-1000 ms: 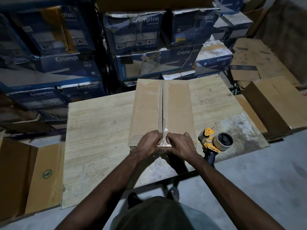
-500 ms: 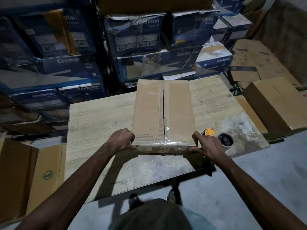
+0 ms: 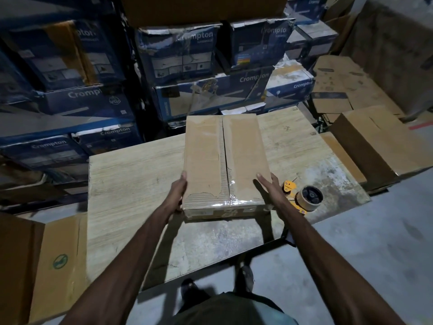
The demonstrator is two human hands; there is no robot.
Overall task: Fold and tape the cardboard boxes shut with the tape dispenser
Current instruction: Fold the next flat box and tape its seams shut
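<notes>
- Left hand (image 3: 178, 193) has moved off the near-edge tape end, where it pressed a second ago, to the box's left wall; it lies flat there with the thumb along the top edge and nothing curled round
- Cardboard box (image 3: 225, 160) sits on the table's near half, flaps folded shut; clear tape shows over the near end of the seam, and whether it covers the far seam cannot be told
- Right hand (image 3: 269, 187) has likewise left the tape end; straight fingers rest on the top right edge
- Tape dispenser (image 3: 304, 199) lies unheld just right of the box
- Judgement: near-end sealing is complete, and the box is ready to be turned or removed
- Table (image 3: 131, 184): pale wood grain, near strip worn grey
- Room: flattened cardboard (image 3: 58, 254) at left, stacked blue cartons (image 3: 182, 55) behind, brown box (image 3: 379, 146) at right, concrete floor (image 3: 375, 254)
</notes>
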